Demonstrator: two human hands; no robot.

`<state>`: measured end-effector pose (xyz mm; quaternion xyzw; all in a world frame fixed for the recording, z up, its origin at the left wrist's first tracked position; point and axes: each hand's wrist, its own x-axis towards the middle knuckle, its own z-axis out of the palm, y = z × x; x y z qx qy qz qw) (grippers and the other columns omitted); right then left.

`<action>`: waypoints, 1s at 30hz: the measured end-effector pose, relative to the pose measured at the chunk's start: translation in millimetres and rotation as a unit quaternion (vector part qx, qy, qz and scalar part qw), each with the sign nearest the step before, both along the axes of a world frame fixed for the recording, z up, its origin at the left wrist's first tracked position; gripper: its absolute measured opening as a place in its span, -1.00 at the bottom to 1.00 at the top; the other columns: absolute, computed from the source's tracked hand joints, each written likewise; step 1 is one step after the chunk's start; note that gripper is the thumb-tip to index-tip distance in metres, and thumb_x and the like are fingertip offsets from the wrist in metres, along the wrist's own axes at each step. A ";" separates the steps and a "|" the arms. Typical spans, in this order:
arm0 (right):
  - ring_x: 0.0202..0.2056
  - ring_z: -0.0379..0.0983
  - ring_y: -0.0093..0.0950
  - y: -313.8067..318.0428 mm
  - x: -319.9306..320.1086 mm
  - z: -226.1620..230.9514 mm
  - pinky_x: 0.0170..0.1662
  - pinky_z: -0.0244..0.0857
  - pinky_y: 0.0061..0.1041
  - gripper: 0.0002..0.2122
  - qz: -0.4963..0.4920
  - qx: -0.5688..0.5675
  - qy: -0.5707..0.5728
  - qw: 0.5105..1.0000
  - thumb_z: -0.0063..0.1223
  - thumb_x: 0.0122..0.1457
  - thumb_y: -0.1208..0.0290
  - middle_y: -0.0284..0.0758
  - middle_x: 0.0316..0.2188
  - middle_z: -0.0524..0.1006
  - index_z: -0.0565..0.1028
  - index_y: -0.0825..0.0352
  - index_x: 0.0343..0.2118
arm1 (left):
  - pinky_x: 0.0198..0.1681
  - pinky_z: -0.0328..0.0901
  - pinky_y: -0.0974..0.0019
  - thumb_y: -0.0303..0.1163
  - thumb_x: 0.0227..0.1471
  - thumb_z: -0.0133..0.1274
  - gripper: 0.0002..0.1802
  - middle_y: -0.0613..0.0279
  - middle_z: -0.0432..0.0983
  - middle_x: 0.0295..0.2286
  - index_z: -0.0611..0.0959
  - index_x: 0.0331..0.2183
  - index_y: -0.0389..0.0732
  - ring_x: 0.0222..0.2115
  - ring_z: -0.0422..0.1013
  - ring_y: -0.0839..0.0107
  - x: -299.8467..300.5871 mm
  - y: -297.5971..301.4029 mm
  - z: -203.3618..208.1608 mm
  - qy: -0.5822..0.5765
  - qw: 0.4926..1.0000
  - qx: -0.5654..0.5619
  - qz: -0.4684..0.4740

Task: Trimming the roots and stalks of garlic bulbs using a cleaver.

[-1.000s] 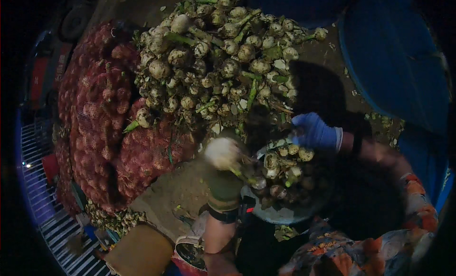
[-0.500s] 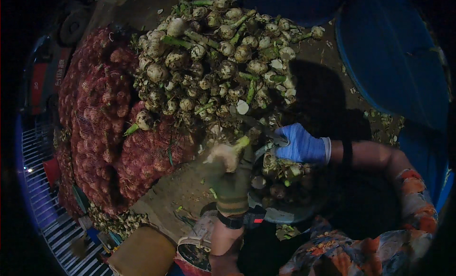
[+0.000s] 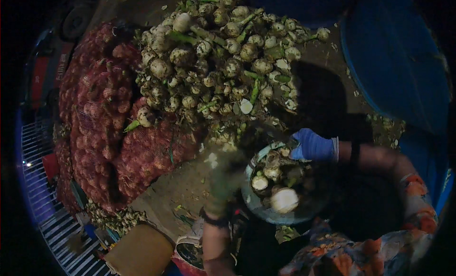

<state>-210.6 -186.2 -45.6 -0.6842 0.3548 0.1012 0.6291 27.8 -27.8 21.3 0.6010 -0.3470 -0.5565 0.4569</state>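
My right hand [image 3: 314, 145], in a blue glove, is closed at the far rim of a round pale-blue basin [image 3: 251, 200]. A dark knife [image 3: 271, 132], blurred and hard to see, points left from its fingers. Inside the basin lie trimmed bulbs that look like garlic, among them a large white bulb [image 3: 284, 200], smeared by motion, and a smaller cut bulb [image 3: 260, 183]. To the left of the basin, my left hand [image 3: 224, 181] in a dark green glove is too blurred to show its fingers. Beyond both hands spreads a heap of soil-covered bulbs [image 3: 232, 67], some with green stems.
Red mesh sacks full of bulbs [image 3: 99, 119] lie at the left. Nearer stand a bucket [image 3: 187, 250] and a brown, box-like object [image 3: 140, 250]. A large blue sheet or tub [image 3: 394, 52] curves along the right. Scraps litter the ground [image 3: 175, 195].
The bulb with a green stem has left my left hand, which has moved slightly left and nearer. A blurred white bulb now shows in the basin. My right hand has shifted slightly right.
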 end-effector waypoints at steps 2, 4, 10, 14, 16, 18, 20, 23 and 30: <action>-0.64 0.43 -0.44 3.6 9.6 0.8 -0.52 0.29 -0.41 -0.75 -0.004 0.001 -0.014 1.000 0.16 -0.16 0.31 -0.15 -0.72 0.45 0.53 0.44 -0.50 | -0.20 0.30 0.26 0.00 -0.21 0.27 -0.27 0.06 0.49 -0.25 0.44 -0.12 -0.32 -0.26 0.42 0.23 14.0 -12.9 -26.2 -0.116 0.975 0.114 0.151; -0.64 0.42 -0.46 5.1 23.0 16.1 -0.52 0.29 -0.42 -0.74 -0.002 -0.009 -0.022 1.000 0.17 -0.16 0.32 -0.16 -0.75 0.43 0.53 0.45 -0.51 | -0.24 0.32 0.27 -0.11 -0.20 0.27 -0.38 0.07 0.49 -0.26 0.45 -0.17 -0.32 -0.30 0.43 0.26 36.2 -12.7 -90.8 -0.303 0.931 0.172 0.105; -0.59 0.45 -0.22 1.0 24.0 17.2 -0.48 0.31 -0.32 -0.71 -0.002 -0.077 -0.028 0.997 0.17 -0.16 0.25 -0.08 -0.67 0.46 0.51 0.43 -0.50 | -0.28 0.37 0.22 -0.26 -0.23 0.28 -0.38 0.08 0.51 -0.26 0.42 -0.12 -0.27 -0.32 0.46 0.25 34.7 -34.1 -136.9 -0.332 0.927 0.118 0.129; -0.53 0.45 -0.16 -6.3 28.8 35.6 -0.47 0.31 -0.24 -0.72 0.150 -0.277 -0.056 0.947 0.19 -0.16 0.22 -0.14 -0.60 0.46 0.46 0.33 -0.48 | -0.14 0.32 0.23 -0.28 -0.16 0.20 -0.33 0.06 0.40 -0.13 0.33 -0.01 -0.26 -0.17 0.39 0.25 46.9 -16.6 -130.1 -0.090 0.979 0.060 0.175; -0.52 0.45 -0.19 -9.5 34.4 50.7 -0.49 0.31 -0.24 -0.72 0.182 -0.347 -0.113 0.913 0.19 -0.15 0.21 -0.19 -0.58 0.44 0.43 0.29 -0.48 | -0.10 0.28 0.24 -0.27 -0.10 0.13 -0.34 0.07 0.35 -0.09 0.29 0.02 -0.27 -0.13 0.35 0.27 40.6 -11.6 -113.3 0.104 0.977 0.053 0.176; -0.52 0.45 -0.22 -12.0 45.6 71.7 -0.51 0.30 -0.24 -0.72 0.223 -0.356 -0.108 0.901 0.19 -0.15 0.19 -0.21 -0.55 0.43 0.42 0.26 -0.47 | -0.05 0.23 0.25 -0.26 -0.04 0.05 -0.36 0.07 0.30 -0.05 0.25 0.06 -0.28 -0.09 0.31 0.28 34.2 0.0 -93.7 0.245 0.958 0.044 0.144; -0.52 0.45 -0.24 -13.0 55.7 82.6 -0.52 0.30 -0.24 -0.73 0.247 -0.365 -0.121 0.890 0.18 -0.15 0.20 -0.22 -0.53 0.42 0.42 0.25 -0.46 | 0.00 0.19 0.26 -0.25 0.02 -0.02 -0.37 0.07 0.24 -0.01 0.21 0.09 -0.29 -0.05 0.26 0.29 27.2 15.9 -83.2 0.326 0.941 0.036 0.088; -0.53 0.46 -0.27 -15.3 51.6 87.2 -0.53 0.30 -0.26 -0.75 0.261 -0.385 -0.120 0.877 0.17 -0.17 0.24 -0.23 -0.52 0.42 0.42 0.25 -0.45 | 0.08 0.12 0.28 -0.24 0.11 -0.13 -0.38 0.07 0.17 0.06 0.16 0.14 -0.30 0.01 0.20 0.31 1.7 17.8 -79.8 0.406 0.914 0.017 -0.011; -0.52 0.47 -0.28 -10.0 53.0 93.0 -0.52 0.30 -0.28 -0.73 0.284 -0.387 -0.122 0.869 0.17 -0.21 0.28 -0.24 -0.51 0.41 0.43 0.25 -0.42 | 0.27 -0.14 0.35 -0.35 0.27 -0.46 -0.47 0.10 -0.06 0.21 0.00 0.21 -0.34 0.21 -0.03 0.39 -18.4 -4.8 -5.5 0.525 0.843 0.108 -0.053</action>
